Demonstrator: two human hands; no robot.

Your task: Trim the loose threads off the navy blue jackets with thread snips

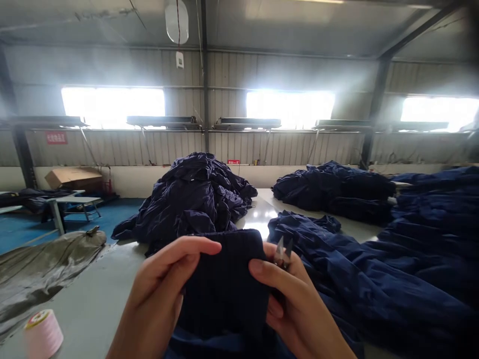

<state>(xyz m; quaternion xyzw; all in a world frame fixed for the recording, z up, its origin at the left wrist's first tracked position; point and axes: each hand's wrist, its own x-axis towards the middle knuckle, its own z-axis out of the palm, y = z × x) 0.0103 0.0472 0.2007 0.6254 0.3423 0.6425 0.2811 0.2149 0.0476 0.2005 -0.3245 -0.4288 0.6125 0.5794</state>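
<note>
A dark navy piece of garment [228, 279] is held up in front of me, its stitched edge at the top. My left hand [164, 279] pinches its left side, index finger along the upper edge. On the right side, my right hand [290, 289] grips the cloth with the thumb in front. Small thread snips [283, 253] also sit in my right hand, their two pointed blades sticking up apart between the fingers. The lower part of the garment hangs down toward the table, and the snips' handles are mostly hidden by the palm.
A tall heap of navy garments [202, 194] stands behind my hands on the pale table [108, 284]. More blue garments [359, 279] cover the right side, with another pile [333, 189] farther back. A pink thread cone [44, 334] and a greyish cloth [41, 269] lie at left.
</note>
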